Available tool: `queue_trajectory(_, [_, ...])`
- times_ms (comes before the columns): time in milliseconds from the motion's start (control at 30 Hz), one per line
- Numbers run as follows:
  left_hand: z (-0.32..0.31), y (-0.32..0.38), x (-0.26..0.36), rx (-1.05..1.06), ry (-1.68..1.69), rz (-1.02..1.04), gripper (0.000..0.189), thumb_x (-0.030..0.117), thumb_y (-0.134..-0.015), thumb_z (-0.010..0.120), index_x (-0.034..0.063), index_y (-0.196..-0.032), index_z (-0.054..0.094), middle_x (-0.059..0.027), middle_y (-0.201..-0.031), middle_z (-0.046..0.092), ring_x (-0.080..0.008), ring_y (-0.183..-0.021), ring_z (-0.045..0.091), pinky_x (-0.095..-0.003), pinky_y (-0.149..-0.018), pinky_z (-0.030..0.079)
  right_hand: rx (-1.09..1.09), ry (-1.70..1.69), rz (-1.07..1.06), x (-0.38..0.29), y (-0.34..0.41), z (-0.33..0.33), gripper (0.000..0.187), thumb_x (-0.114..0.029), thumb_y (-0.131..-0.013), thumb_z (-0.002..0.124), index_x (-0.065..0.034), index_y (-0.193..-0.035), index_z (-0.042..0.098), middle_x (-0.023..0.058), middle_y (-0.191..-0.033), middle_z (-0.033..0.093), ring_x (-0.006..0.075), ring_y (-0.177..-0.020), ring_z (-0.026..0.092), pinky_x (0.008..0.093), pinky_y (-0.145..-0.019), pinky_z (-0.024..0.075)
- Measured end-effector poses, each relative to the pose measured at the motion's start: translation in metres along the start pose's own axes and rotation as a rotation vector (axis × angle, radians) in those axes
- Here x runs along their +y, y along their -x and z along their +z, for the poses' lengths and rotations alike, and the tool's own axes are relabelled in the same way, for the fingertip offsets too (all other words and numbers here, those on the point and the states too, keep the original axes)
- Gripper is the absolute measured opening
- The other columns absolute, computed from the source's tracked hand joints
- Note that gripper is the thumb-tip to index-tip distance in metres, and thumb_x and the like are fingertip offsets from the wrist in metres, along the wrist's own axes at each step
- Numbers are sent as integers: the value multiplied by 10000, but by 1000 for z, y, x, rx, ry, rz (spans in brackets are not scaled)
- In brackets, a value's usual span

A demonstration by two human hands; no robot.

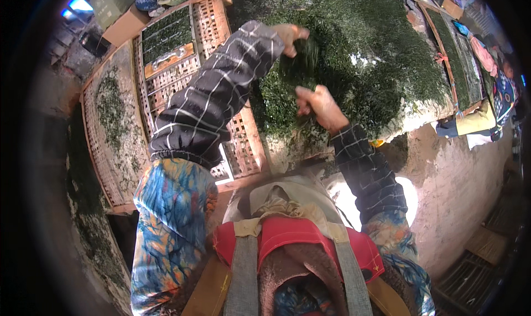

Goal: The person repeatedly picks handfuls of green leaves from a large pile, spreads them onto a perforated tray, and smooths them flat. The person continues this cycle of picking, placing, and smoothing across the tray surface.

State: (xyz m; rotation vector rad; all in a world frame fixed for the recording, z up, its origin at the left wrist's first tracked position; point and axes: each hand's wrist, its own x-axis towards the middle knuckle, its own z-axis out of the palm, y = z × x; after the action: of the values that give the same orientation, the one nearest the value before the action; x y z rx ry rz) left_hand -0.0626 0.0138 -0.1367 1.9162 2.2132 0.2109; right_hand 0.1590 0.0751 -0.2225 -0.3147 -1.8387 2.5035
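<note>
My left hand (292, 38) is over a broad heap of dark green leaf-like flakes (352, 38), its fingers bent toward the right. Nearer to me, my right hand (321, 104) is low over the same heap with its fingers curled. Between the two hands a dark green clump (305, 60) is smeared by motion. Whether either hand grips some of it is unclear. Checked black sleeve covers (215, 92) reach both wrists.
To the left lies a wooden-framed woven lattice tray (209, 19), bearing a smaller framed panel of green flakes (168, 33) and a metal wrench-like piece (169, 58). A cardboard box (126, 25) stands behind. At right, a co-worker's arm (483, 56) reaches over another frame (444, 54).
</note>
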Motion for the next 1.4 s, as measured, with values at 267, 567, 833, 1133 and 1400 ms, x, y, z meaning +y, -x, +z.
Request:
queue_trajectory(267, [-5,99,26,651,-605,168,273,204,-846,665,64,-1079,640,-71,-982,645,-233,-873,581,-339,-799,437,15,-43,-18,-91,-28,-6,244,-263,-980,537,-52,-870,591,-10,-735,571,26,-485,404,183,-373,315])
queue_trajectory(567, [-6,49,88,953,-441,321,480,546,-823,616,69,-766,614,-69,-744,518,-231,-752,527,-378,-677,424,-77,-1,-144,-215,-12,34,257,-197,-1013,434,44,-1066,504,-56,-635,381,67,-485,353,224,-428,282])
queue_trajectory(833, [154,8,79,554,-511,-91,356,300,-795,535,44,-1025,625,-146,-1184,565,-324,-1049,516,-482,-915,410,-81,58,-141,-254,-28,22,436,-264,-977,558,87,-1232,509,-109,-592,327,-8,-445,265,178,-416,224])
queue_trajectory(1133, [198,50,87,493,-95,-172,413,266,-761,583,97,-1137,618,-166,-1304,482,-377,-1298,369,-568,-1074,262,-206,-46,-34,-260,-63,12,403,-201,-1011,477,102,-1273,430,-97,-565,344,14,-404,258,187,-392,221])
queue_trajectory(1400, [190,63,89,580,-246,-227,456,210,-806,565,105,-1249,579,-169,-1426,423,-354,-1383,295,-654,-1137,85,-336,-240,51,-272,-72,30,266,-232,-1006,457,16,-1095,495,-76,-580,368,53,-442,334,202,-404,289])
